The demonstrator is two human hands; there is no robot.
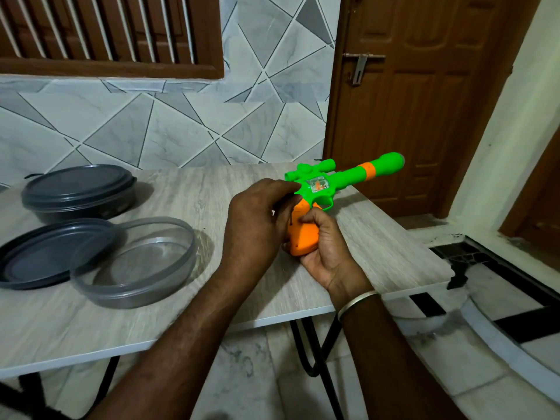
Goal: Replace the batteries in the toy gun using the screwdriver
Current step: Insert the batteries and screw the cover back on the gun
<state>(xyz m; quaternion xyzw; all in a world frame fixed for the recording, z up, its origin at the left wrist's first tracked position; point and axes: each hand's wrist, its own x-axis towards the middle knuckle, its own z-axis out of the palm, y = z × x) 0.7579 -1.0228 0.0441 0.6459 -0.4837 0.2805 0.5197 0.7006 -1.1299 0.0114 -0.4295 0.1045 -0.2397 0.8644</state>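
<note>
Gripping orange grip of toy gun from below with right hand: fingers curled round the butt, thumb pressed against the upward-facing side. Curling left hand over the rear of the green body, fingertips touching plastic just behind the clear window. Cannot tell whether anything thin is pinched beneath, despite a dark sliver visible between the two thumbs. No screwdriver plainly in view. Keeping the gun lifted above the table, barrel running away from the fingertips, up and rightward toward the door. Left of the left knuckles, well apart: clear open tub, dark lid with rims overlapping, closed dark tub beyond. Judged light: hollow moulded plastic, stiff, smooth and a little slippery, likely to crack at seams or screw posts if forced. Best taken at the grip, the thickest part, butt braced in the palm. Avoid levering on thin barrel or scope. Battery cover probably in the grip, so keep fingers off that face.
</note>
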